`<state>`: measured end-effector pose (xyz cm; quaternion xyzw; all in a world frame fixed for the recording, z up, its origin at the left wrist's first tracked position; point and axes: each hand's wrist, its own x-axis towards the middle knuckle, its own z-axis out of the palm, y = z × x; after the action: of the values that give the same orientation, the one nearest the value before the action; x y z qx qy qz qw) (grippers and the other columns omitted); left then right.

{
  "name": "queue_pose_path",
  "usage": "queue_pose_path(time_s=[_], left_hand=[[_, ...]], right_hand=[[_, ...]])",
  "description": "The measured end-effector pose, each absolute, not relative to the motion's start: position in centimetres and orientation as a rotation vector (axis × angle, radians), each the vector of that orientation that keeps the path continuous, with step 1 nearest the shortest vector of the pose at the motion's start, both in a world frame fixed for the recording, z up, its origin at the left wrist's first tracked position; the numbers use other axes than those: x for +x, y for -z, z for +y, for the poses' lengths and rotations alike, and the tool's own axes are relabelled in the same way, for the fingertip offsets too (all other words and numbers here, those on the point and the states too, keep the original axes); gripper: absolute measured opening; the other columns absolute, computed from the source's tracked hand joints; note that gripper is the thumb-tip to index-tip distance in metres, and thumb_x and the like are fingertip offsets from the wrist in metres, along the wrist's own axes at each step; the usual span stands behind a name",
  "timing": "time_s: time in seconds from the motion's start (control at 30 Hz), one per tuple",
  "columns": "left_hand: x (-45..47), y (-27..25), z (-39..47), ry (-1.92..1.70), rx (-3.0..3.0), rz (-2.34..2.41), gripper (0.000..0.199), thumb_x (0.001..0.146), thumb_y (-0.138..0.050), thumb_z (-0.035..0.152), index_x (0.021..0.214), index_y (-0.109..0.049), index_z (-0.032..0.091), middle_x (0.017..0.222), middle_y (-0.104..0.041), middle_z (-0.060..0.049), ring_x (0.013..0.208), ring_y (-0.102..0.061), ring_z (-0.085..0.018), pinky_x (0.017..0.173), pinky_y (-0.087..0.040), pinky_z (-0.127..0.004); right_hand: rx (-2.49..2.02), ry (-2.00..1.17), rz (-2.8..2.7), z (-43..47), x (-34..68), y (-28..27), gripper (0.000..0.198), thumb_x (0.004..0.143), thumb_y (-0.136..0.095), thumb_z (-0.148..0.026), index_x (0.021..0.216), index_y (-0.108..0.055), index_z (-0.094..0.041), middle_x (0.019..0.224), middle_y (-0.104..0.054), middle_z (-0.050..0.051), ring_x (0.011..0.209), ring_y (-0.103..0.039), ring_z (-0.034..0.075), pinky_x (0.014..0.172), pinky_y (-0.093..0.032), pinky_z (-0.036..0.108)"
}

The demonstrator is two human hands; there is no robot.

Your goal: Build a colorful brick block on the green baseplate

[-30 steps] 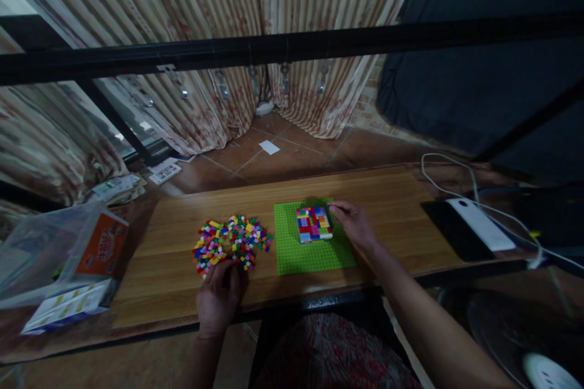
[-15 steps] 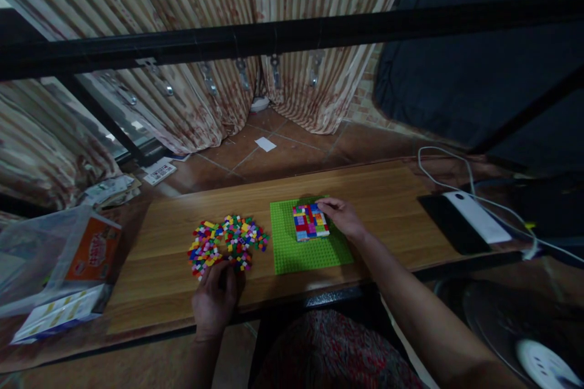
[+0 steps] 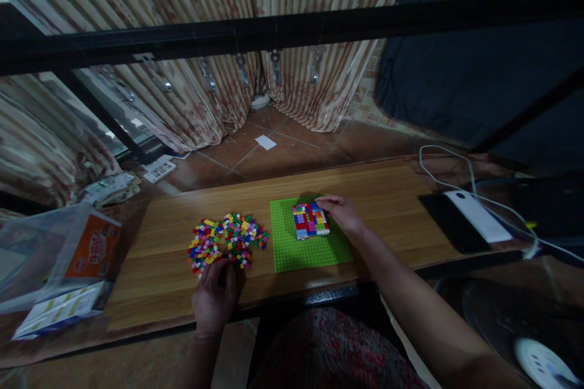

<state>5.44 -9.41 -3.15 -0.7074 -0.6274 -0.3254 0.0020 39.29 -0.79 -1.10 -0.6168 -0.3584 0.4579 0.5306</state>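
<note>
A green studded baseplate (image 3: 292,258) lies on the wooden table. On it stands a roughly square block of multicoloured toy bricks (image 3: 311,222). My right hand (image 3: 342,214) reaches in from the right, its thumb and fingertips pinched together at the block's far right corner. Whatever those fingertips grip is too small to make out. Left of the baseplate spreads a loose pile of small coloured bricks (image 3: 244,236). My left hand (image 3: 214,298) rests at the pile's near edge with its fingers curled together, and they hide anything between them.
A clear plastic bin (image 3: 41,255) with an orange label stands at the left end of the wooden table (image 3: 383,188), behind a white and yellow box (image 3: 61,311). To the right lie a dark flat panel (image 3: 449,225), a white device (image 3: 477,216) and a looped white cable (image 3: 472,170).
</note>
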Motion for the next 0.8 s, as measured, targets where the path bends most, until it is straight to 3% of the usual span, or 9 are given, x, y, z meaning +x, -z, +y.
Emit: queue_pose_path(time_s=[0.23, 0.43, 0.6, 0.8], left_hand=[[5.4, 3.2, -9.4, 0.991, -2.235, -1.998, 0.017, 0.087, -0.055, 0.031, 0.094, -0.065, 0.020, 0.089, -0.069, -0.005, 0.078, -0.067, -0.017, 0.065, -0.049, -0.024], [5.5, 3.1, -9.5, 1.030, -2.240, -2.007, 0.016, 0.087, -0.054, 0.030, 0.093, -0.064, 0.021, 0.088, -0.070, -0.005, 0.078, -0.067, -0.017, 0.066, -0.049, -0.024], [5.6, 3.0, -9.6, 1.068, -2.250, -2.012, 0.015, 0.087, -0.053, 0.030, 0.093, -0.064, 0.021, 0.090, -0.070, -0.005, 0.081, -0.067, -0.017, 0.069, -0.050, -0.024], [5.8, 2.9, -9.8, 1.073, -2.281, -2.030, 0.017, 0.088, -0.050, 0.029, 0.094, -0.064, 0.021, 0.091, -0.070, -0.006, 0.085, -0.067, -0.018, 0.074, -0.051, -0.026]], right_hand=[[-1.470, -1.081, -0.809, -0.6, 39.0, 1.8, 0.034, 0.051, -0.078, -0.049, 0.069, -0.072, -0.021, 0.066, -0.071, 0.001, 0.059, -0.060, 0.016, 0.061, -0.048, 0.031], [-1.438, -1.089, -0.869, -1.1, 39.1, 1.8, 0.040, 0.050, -0.079, -0.054, 0.072, -0.072, -0.021, 0.070, -0.072, 0.001, 0.064, -0.063, 0.017, 0.066, -0.049, 0.033], [-1.368, -1.056, -0.831, -2.3, 40.1, 1.5, 0.050, 0.057, -0.077, -0.057, 0.094, -0.072, -0.024, 0.086, -0.073, 0.002, 0.075, -0.065, 0.018, 0.069, -0.051, 0.033], [-1.416, -0.791, -0.787, -4.5, 39.1, -0.5, 0.038, 0.065, -0.073, -0.053, 0.085, -0.071, -0.020, 0.085, -0.072, 0.005, 0.076, -0.064, 0.018, 0.069, -0.050, 0.032]])
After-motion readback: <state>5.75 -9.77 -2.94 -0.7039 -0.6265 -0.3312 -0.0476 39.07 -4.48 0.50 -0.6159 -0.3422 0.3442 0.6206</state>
